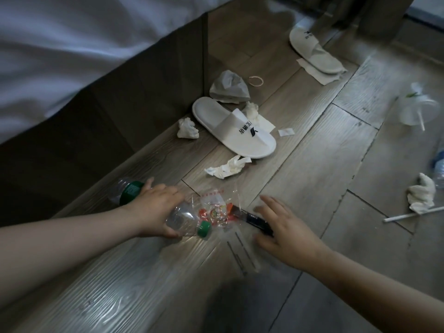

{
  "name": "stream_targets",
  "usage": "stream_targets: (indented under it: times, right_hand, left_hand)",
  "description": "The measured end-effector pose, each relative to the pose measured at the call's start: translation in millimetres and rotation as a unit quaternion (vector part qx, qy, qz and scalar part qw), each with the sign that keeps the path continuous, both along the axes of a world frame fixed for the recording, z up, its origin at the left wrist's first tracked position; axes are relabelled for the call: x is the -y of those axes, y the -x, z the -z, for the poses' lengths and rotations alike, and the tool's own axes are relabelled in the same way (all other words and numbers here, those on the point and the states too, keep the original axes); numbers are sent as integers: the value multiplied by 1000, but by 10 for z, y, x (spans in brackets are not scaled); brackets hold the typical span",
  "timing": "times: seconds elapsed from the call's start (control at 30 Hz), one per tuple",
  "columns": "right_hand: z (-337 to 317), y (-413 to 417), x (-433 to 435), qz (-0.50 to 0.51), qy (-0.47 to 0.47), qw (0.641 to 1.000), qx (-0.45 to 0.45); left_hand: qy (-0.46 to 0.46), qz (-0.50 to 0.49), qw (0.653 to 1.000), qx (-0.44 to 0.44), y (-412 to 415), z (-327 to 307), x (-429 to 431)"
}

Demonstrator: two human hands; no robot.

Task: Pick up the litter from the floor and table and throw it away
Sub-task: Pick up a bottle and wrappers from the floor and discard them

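My left hand (pixel 158 207) grips a clear plastic bottle (pixel 182 218) with a green cap and green label, lying on the wood floor beside the bed. A clear wrapper with red print (pixel 213 207) lies against the bottle's neck. My right hand (pixel 286 227) hovers open over a dark wrapper (pixel 257 221) and touches its end. Crumpled white tissues lie further out: one (pixel 228 169) below a slipper, one (pixel 188 128) at the bed base, one (pixel 251 110) behind the slipper. A small white paper scrap (pixel 286 132) lies to the right.
A white slipper (pixel 235 128) and a second one (pixel 312 50) sit on the floor. A grey crumpled bag (pixel 229 87), a rubber band (pixel 255 81), a plastic cup with a straw (pixel 416 110), another tissue (pixel 421 195), a loose straw (pixel 413 214) and the bed frame (pixel 120 111) surround me.
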State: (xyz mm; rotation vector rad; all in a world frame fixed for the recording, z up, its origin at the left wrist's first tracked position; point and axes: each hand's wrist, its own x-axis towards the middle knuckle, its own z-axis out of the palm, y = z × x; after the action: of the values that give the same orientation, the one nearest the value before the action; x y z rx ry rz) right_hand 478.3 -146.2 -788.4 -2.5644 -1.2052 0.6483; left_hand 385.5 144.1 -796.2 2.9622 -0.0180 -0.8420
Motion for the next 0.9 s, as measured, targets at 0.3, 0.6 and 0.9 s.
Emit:
stream_targets:
  times: [0.3, 0.6, 0.9]
  right_hand:
    - [98, -394, -957, -74, 68, 993, 61]
    - [327, -80, -684, 64, 162, 984, 20]
    - [208, 40, -435, 131, 174, 973, 71]
  left_hand:
    - [-14, 0, 1000, -14, 283, -93, -143]
    - [-11, -11, 1000, -26, 368, -59, -148]
    - [-6, -1, 1000, -25, 289, -52, -30]
